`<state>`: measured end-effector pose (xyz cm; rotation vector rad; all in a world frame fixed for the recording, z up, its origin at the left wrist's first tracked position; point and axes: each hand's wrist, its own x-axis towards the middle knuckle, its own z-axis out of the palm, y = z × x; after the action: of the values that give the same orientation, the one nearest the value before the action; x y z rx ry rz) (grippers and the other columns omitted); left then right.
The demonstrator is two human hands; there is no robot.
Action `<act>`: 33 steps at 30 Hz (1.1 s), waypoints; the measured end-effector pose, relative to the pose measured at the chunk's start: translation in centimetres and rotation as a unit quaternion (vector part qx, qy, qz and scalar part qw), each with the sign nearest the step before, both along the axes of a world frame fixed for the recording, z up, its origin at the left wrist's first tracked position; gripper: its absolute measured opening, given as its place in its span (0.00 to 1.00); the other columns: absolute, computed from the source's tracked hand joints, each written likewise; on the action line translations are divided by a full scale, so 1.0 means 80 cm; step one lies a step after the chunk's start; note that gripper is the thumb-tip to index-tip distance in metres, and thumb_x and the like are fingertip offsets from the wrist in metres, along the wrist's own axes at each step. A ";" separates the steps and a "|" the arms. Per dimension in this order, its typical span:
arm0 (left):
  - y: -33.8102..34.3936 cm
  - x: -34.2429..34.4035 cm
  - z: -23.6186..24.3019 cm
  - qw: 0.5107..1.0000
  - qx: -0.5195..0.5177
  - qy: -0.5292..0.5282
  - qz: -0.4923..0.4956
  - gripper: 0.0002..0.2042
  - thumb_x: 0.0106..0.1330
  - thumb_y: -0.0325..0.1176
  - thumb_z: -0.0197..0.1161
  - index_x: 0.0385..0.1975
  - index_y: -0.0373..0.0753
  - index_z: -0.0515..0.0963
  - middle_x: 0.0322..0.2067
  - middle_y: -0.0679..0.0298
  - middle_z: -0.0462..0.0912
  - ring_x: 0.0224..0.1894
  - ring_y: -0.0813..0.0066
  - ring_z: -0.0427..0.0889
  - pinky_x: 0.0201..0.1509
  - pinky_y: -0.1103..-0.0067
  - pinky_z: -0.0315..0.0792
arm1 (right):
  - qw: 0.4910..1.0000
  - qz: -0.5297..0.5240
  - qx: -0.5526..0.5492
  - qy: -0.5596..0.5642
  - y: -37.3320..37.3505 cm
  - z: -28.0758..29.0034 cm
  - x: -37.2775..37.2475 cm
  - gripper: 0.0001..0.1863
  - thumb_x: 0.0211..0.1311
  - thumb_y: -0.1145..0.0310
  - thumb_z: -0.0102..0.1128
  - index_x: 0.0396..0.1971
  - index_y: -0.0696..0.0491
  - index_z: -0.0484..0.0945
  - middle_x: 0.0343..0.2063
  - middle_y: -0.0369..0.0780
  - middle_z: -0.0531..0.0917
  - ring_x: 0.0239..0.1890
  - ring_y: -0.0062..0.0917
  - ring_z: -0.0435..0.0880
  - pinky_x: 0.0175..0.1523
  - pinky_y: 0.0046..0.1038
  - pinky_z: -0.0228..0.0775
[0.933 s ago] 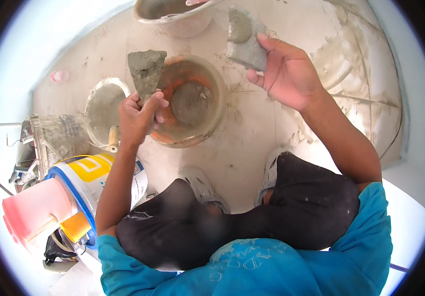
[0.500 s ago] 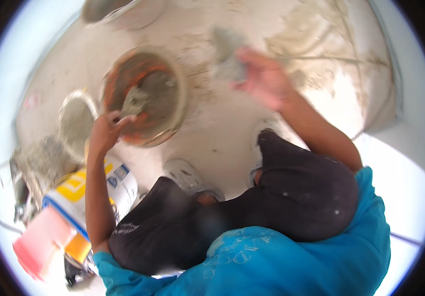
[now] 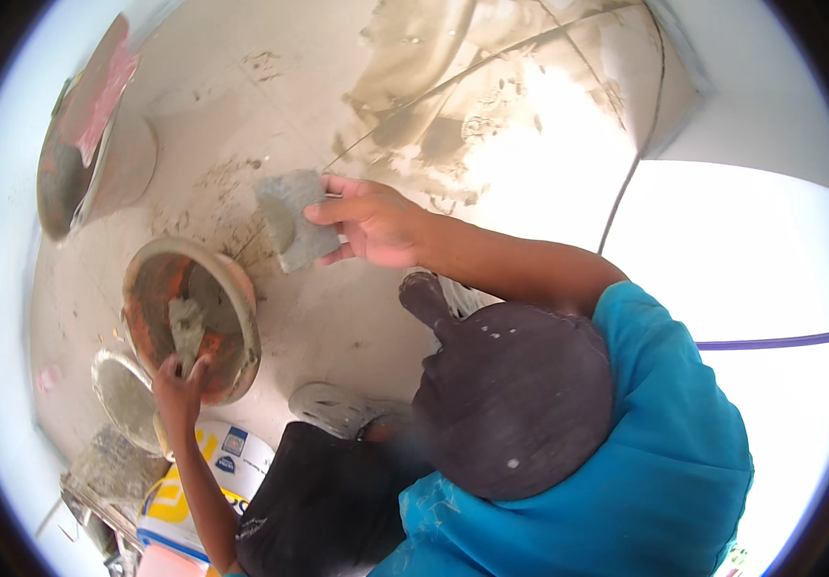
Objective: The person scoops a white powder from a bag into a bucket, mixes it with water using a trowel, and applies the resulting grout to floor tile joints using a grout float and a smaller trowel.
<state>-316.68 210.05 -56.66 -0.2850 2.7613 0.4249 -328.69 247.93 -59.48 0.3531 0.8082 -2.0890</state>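
My left hand (image 3: 181,389) is closed around the near end of a trowel (image 3: 187,327) thickly coated in grey mortar. The trowel reaches into a round tub (image 3: 251,337) with orange showing through the mortar on its inner wall. Held up beyond the tub's right side is a thin, grey, roughly rectangular plate (image 3: 307,226), gripped at its right edge by my right hand (image 3: 381,223). My right thumb lies on its near face; the fingers are partly behind. A darker wet patch shows on the plate's left part.
Left of the tub stands a pale bucket (image 3: 97,380) with grey contents. A white, yellow and blue container (image 3: 232,447) lies by my left forearm. At upper left is a bucket (image 3: 97,192) with a pink-stained piece. Wet mortar (image 3: 414,58) smears the far floor; a cable (image 3: 616,207) runs right.
The view has swung, so the tub and buckets now appear lower and farther left. My right hand, blurred before, now holds the plate more steadily. My left hand keeps the trowel in the tub.
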 end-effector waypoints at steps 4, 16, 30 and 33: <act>-0.006 0.013 0.007 0.996 -0.070 0.034 0.036 0.19 0.57 0.41 0.72 0.30 0.28 0.75 0.36 0.51 0.77 0.39 0.58 0.75 0.41 0.68 0.69 | 0.992 -0.101 0.066 0.020 0.115 -0.019 -0.027 0.25 0.63 0.67 0.62 0.59 0.49 0.66 0.48 0.36 0.76 0.53 0.28 0.75 0.52 0.40 0.71; -0.007 -0.051 -0.027 0.961 -0.016 -0.105 0.257 0.32 0.57 0.48 0.71 0.50 0.25 0.76 0.61 0.46 0.68 0.64 0.50 0.67 0.64 0.64 0.64 | 0.897 -0.327 0.297 -0.003 0.451 -0.083 -0.099 0.16 0.61 0.69 0.60 0.49 0.49 0.71 0.46 0.33 0.75 0.48 0.23 0.74 0.50 0.37 0.68; 0.173 -0.019 -0.053 0.953 0.035 -0.102 0.284 0.26 0.59 0.42 0.66 0.48 0.23 0.75 0.40 0.48 0.81 0.42 0.55 0.81 0.52 0.66 0.73 | 0.935 -0.338 0.109 -0.024 0.596 -0.128 -0.115 0.16 0.64 0.66 0.60 0.50 0.44 0.72 0.44 0.30 0.79 0.43 0.19 0.79 0.46 0.31 0.71; 0.233 -0.045 -0.020 0.941 0.078 -0.082 0.319 0.19 0.56 0.32 0.61 0.45 0.25 0.75 0.38 0.56 0.80 0.39 0.66 0.78 0.46 0.73 0.73 | 0.936 -0.338 0.095 -0.021 0.620 -0.126 -0.104 0.15 0.65 0.66 0.59 0.51 0.45 0.72 0.44 0.30 0.79 0.43 0.20 0.79 0.47 0.31 0.71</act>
<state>-320.28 228.67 -58.28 -1.1277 2.3961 0.7293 -337.04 297.56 -69.56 0.8802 0.9579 -2.6215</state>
